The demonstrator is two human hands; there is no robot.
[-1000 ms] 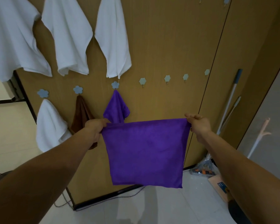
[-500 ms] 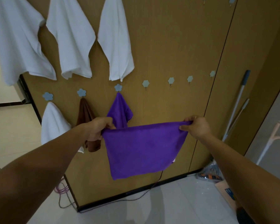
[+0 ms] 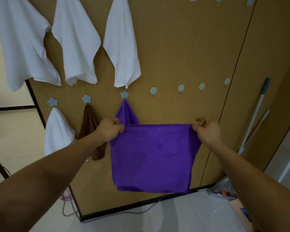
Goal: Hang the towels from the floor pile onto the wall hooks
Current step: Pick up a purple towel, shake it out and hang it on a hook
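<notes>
A purple towel hangs spread flat in front of the wooden wall. My left hand pinches its top left corner and my right hand pinches its top right corner. Behind it, a second purple towel hangs from a blue flower hook. To the right of that hook, a row of bare hexagon hooks starts with the nearest bare hook. The floor pile is out of view.
White towels hang in the upper row; a small white towel and a brown towel hang at lower left. Mop handles lean at the right. Cables and a bag lie on the floor by the wall.
The towel's lower edge, swung up to the left half a second ago, has dropped back and hangs straight. Both hands keep their grip on the corners.
</notes>
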